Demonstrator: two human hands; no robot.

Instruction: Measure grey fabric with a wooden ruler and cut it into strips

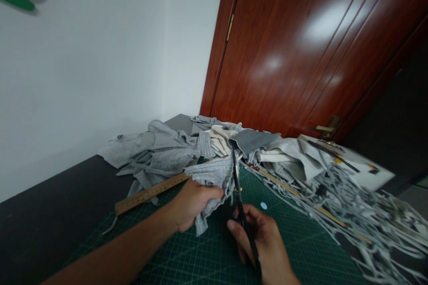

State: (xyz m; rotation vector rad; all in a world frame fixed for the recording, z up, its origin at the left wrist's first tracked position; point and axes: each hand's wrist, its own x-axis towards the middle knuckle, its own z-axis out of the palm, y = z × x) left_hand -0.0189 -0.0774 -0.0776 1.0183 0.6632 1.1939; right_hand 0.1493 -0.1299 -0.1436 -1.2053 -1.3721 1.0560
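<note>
Bunched grey ribbed fabric (214,171) is gripped in my left hand (197,200), with a loose end hanging below the fingers. My right hand (259,242) is closed around black scissors (241,207), whose blades point away from me along the fabric's right edge. Both hands are above a green cutting mat (301,240). A wooden ruler (150,193) lies at the mat's left side, its far part passing behind the held fabric. On the mat to the right of the scissors is a small pale disc (264,205).
Grey fabric pieces (167,142) are heaped at the back left. White cloth (301,156) and a tangle of thin grey strips (361,205) cover the right side, with a second wooden stick (281,183) beside them. A wall and a reddish-brown door (284,53) stand behind.
</note>
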